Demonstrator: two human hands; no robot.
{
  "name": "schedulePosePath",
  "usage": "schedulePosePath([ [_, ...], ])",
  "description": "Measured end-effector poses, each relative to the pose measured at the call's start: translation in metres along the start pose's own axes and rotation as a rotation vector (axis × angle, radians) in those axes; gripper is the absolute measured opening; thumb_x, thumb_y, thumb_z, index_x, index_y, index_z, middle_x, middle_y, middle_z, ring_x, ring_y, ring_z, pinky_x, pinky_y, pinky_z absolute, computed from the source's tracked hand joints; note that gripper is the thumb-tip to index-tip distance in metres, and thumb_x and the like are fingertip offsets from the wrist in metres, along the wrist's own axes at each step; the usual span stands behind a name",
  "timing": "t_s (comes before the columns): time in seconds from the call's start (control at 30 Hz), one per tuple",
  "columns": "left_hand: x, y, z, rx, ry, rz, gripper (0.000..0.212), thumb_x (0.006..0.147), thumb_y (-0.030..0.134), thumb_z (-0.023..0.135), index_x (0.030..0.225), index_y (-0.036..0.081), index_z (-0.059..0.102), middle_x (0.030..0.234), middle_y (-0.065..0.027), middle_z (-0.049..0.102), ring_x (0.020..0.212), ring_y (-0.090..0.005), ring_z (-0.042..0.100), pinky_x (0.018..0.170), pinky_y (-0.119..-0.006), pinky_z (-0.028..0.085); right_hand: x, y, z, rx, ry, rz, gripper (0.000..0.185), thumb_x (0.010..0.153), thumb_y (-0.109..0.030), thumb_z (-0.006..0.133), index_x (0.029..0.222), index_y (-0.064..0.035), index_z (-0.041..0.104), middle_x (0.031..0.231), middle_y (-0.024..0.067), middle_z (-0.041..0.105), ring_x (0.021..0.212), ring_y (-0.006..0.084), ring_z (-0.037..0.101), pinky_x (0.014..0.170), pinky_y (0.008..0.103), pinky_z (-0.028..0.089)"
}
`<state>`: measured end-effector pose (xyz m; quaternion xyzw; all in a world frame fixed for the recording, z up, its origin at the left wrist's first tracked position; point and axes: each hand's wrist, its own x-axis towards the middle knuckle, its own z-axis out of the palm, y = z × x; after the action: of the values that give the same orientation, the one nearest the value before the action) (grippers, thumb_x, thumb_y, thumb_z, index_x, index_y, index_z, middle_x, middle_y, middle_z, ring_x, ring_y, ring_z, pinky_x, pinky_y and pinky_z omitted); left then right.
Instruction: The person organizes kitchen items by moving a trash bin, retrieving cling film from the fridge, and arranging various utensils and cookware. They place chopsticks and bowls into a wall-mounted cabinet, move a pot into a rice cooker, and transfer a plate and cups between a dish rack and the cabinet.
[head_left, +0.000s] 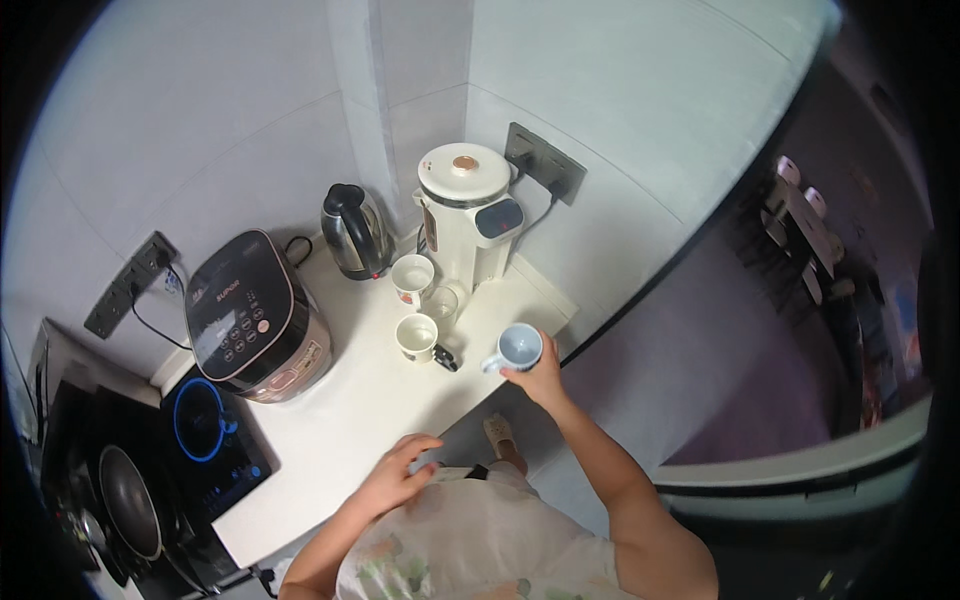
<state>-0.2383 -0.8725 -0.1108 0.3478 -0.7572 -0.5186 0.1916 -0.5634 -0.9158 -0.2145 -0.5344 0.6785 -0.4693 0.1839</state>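
Observation:
A light-blue mug (519, 347) is gripped in my right hand (541, 379) at the right front edge of the white counter. Its handle points left, and its inside looks bare. My left hand (397, 472) holds nothing; its fingers are apart near the counter's front edge. A white mug with a black handle (417, 336) stands left of the blue one. Behind it are a clear drinking glass (439, 306) and a white mug with a coloured print (412, 275). A white electric water dispenser (466, 206) rises behind these cups.
A steel electric kettle (358, 236) stands by the back wall. Left of it sits a Supor rice cooker (259, 315). Further left are a black induction hob (210, 435) and a dark frying pan (131, 501). Wall sockets (546, 163) with plugged cords are behind the dispenser.

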Motion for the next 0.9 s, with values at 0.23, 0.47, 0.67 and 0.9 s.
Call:
schedulePosePath([
  [0.23, 0.012, -0.018, 0.046, -0.180, 0.448, -0.490, 0.033, 0.087, 0.012, 0.058, 0.119, 0.006, 0.057, 0.115, -0.0124, 0.060, 0.102, -0.0245, 0.060, 0.084, -0.033, 0.050, 0.122, 0.071, 0.037, 0.224, -0.160, -0.032, 0.084, 0.058, -0.015, 0.087, 0.127, -0.0021, 0.041, 0.122, 0.0188, 0.043, 0.115, 0.0338, 0.044, 0.097, 0.0438, 0.037],
  [0.47, 0.008, 0.022, 0.091, -0.148, 0.546, -0.680, 0.037, 0.088, 0.019, 0.055, 0.124, 0.009, 0.055, 0.119, -0.0124, 0.061, 0.103, -0.0262, 0.061, 0.087, -0.037, 0.049, 0.154, 0.093, 0.055, 0.206, -0.213, -0.110, 0.094, 0.056, -0.009, 0.086, 0.133, 0.0018, 0.034, 0.131, 0.0193, 0.041, 0.122, 0.0306, 0.042, 0.104, 0.0402, 0.032],
  [0.67, -0.077, -0.023, 0.178, -0.205, 0.904, -0.890, 0.038, 0.086, 0.018, 0.053, 0.121, 0.006, 0.056, 0.115, -0.0120, 0.063, 0.099, -0.0277, 0.063, 0.086, -0.036, 0.050, 0.164, 0.122, 0.068, 0.343, -0.255, -0.214, 0.087, 0.069, 0.006, 0.076, 0.138, 0.0032, 0.025, 0.134, 0.0227, 0.038, 0.117, 0.0304, 0.049, 0.096, 0.0396, 0.046],
  [0.9, -0.238, -0.096, 0.381, -0.404, 1.109, -1.459, 0.040, 0.079, 0.020, 0.058, 0.116, 0.006, 0.061, 0.109, -0.0161, 0.066, 0.100, -0.0304, 0.062, 0.087, -0.038, 0.049, 0.167, 0.147, 0.078, 0.413, -0.288, -0.189, 0.078, 0.073, 0.000, 0.075, 0.135, 0.0088, 0.027, 0.132, 0.0264, 0.042, 0.113, 0.0342, 0.053, 0.095, 0.0410, 0.047],
])
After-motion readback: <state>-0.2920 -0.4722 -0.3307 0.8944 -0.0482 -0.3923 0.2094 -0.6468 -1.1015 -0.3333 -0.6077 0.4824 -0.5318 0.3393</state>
